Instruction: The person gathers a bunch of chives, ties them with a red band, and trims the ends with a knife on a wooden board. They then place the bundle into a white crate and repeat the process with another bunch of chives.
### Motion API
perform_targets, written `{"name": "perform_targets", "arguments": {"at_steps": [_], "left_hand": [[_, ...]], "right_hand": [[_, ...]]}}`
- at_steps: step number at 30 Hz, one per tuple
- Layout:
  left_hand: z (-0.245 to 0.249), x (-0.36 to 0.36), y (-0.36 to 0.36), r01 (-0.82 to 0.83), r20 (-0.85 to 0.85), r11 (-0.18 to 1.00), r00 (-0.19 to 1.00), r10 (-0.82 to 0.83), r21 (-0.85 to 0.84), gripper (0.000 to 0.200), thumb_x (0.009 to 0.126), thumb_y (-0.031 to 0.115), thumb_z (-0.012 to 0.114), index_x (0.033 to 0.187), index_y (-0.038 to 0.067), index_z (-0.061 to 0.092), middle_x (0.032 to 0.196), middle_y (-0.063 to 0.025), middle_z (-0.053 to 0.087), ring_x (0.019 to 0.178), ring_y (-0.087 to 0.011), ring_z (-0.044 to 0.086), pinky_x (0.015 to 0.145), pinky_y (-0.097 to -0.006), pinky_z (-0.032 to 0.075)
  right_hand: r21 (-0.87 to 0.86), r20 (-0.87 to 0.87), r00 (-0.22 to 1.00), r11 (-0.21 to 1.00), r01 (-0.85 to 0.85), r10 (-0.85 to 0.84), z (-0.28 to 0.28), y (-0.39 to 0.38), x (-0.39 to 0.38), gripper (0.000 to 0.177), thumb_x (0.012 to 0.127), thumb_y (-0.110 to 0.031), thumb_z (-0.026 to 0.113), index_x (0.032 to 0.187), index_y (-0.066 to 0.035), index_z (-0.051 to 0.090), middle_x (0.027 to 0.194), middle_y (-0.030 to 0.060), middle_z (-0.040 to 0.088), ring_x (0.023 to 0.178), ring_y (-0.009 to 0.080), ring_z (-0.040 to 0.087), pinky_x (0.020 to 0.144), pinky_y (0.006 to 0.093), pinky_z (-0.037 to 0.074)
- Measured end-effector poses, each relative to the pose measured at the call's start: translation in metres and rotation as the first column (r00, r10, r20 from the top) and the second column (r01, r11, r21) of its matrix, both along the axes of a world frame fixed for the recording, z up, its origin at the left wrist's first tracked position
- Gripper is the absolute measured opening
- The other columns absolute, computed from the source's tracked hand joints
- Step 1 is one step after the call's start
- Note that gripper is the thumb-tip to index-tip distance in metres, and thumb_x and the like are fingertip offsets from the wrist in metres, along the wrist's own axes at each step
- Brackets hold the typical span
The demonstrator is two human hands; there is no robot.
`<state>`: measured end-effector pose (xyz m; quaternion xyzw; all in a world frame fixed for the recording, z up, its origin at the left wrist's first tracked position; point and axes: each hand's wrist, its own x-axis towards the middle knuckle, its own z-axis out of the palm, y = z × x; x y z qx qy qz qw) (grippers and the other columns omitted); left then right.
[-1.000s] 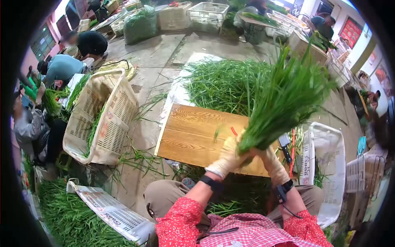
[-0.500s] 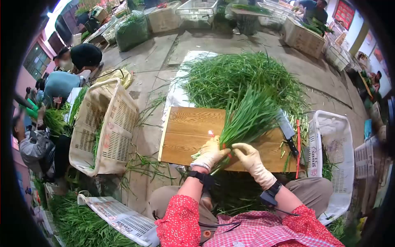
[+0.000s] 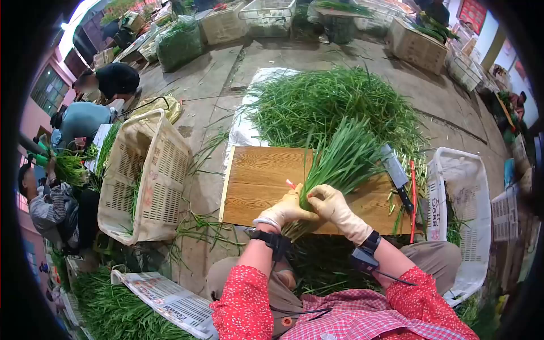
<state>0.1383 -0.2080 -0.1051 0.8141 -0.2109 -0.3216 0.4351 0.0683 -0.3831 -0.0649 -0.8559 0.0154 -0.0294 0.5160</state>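
A bunch of long green leaves that look like garlic chives (image 3: 345,156) slants over a wood-grain board (image 3: 266,170), leaf tips away from me. My gloved left hand (image 3: 288,209) is wrapped round its stem end. Pressed against the bunch from the other side, my gloved right hand (image 3: 335,211) pinches a red tie, of which only a small bit shows at the fingertips. A red-and-white tip (image 3: 290,184) sticks up by my left fingers. The cut stem ends poke out below my hands, partly hidden.
Loose leaves (image 3: 328,102) are heaped behind the board. A cleaver (image 3: 398,175) and a red stick (image 3: 413,198) lie at its right. White crates stand left (image 3: 161,187) and right (image 3: 467,198); another (image 3: 170,303) tilts at front left. Co-workers (image 3: 85,122) crouch at left.
My right hand has moved up and left against the bunch, its fingers closing at the red tie. My left hand has turned slightly around the stems.
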Motion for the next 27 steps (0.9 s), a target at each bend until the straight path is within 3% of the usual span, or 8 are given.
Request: {"name": "perform_targets", "arguments": {"at_steps": [3,7,9,12,15,17,22,27], "left_hand": [[0.035,0.001,0.005,0.142,-0.08,0.99,0.986,-0.144,-0.023,0.113,0.057,0.032,0.091,0.149,0.005,0.032,0.136,-0.0191,0.053,0.13,-0.0296,0.05,0.107,-0.0365,0.041],[0.057,-0.018,-0.004,0.013,0.132,0.93,0.989,-0.066,0.368,0.124,0.056,0.045,0.09,0.152,0.002,0.026,0.147,-0.0257,0.043,0.134,-0.0364,0.046,0.111,-0.0387,0.038],[0.056,-0.021,-0.011,-0.004,0.21,0.881,0.972,-0.108,0.473,0.129,0.053,0.053,0.09,0.152,0.0,0.026,0.142,-0.0256,0.047,0.128,-0.0382,0.051,0.106,-0.0413,0.043],[0.077,-0.04,-0.029,-0.092,0.35,0.78,0.921,-0.169,0.619,0.131,0.05,0.057,0.09,0.149,-0.003,0.03,0.129,-0.0202,0.055,0.115,-0.0312,0.059,0.093,-0.0402,0.05],[0.048,-0.074,-0.048,-0.271,0.622,0.694,0.716,-0.318,0.667,0.101,0.069,0.045,0.081,0.146,-0.003,0.036,0.113,-0.0144,0.06,0.098,-0.0248,0.06,0.086,-0.0389,0.048],[0.025,-0.091,-0.057,-0.33,0.686,0.69,0.648,-0.33,0.644,0.058,0.094,0.018,0.048,0.148,0.0,0.037,0.128,-0.0158,0.057,0.107,-0.0252,0.058,0.094,-0.0457,0.046],[0.026,-0.112,-0.071,-0.443,0.729,0.666,0.645,-0.228,0.6,0.061,0.095,0.02,0.049,0.152,0.005,0.034,0.142,-0.016,0.051,0.13,-0.0292,0.049,0.112,-0.0561,0.03],[0.009,-0.094,-0.06,-0.438,0.745,0.641,0.574,-0.34,0.63,0.064,0.088,0.021,0.06,0.147,0.004,0.04,0.13,-0.0133,0.057,0.112,-0.0247,0.057,0.095,-0.0424,0.047]], "right_hand": [[0.135,-0.083,0.997,0.991,0.014,-0.003,-0.001,-0.009,-0.003,0.015,0.084,-0.015,0.072,0.095,-0.004,0.07,0.09,0.0107,0.068,0.082,0.0209,0.067,0.075,0.0309,0.053],[0.273,0.014,0.994,0.957,0.096,-0.104,0.015,-0.016,-0.039,0.01,0.086,-0.004,0.07,0.096,-0.003,0.069,0.087,0.0069,0.069,0.079,0.0127,0.066,0.071,0.0272,0.053],[0.136,0.19,0.964,0.977,0.162,-0.187,0.009,-0.017,-0.068,0.011,0.084,0.001,0.069,0.094,-0.003,0.069,0.087,0.0078,0.069,0.082,0.0164,0.067,0.074,0.0295,0.054],[-0.063,0.241,0.969,0.997,-0.042,0.056,0.009,-0.009,-0.108,0.019,0.077,0.004,0.068,0.091,-0.007,0.068,0.09,0.0109,0.069,0.085,0.0312,0.068,0.078,0.0353,0.055],[-0.085,0.218,0.974,0.995,-0.049,0.066,-0.003,-0.008,-0.106,0.017,0.078,0.001,0.07,0.092,-0.008,0.068,0.091,0.0106,0.07,0.086,0.0304,0.068,0.077,0.0359,0.055],[0.112,0.103,0.985,0.986,0.126,-0.138,-0.005,-0.013,-0.092,0.008,0.083,-0.007,0.071,0.091,-0.006,0.069,0.091,0.0108,0.07,0.089,0.0271,0.069,0.078,0.0339,0.054],[0.011,-0.025,0.996,0.996,0.083,-0.083,-0.006,-0.025,-0.075,0.012,0.085,-0.015,0.072,0.093,-0.005,0.07,0.09,0.0119,0.069,0.086,0.027,0.068,0.076,0.0346,0.053],[0.205,-0.06,0.996,0.976,0.071,-0.059,-0.005,-0.016,-0.092,0.009,0.088,-0.009,0.071,0.095,-0.002,0.07,0.088,0.0076,0.069,0.086,0.0153,0.066,0.077,0.0293,0.053]]}}
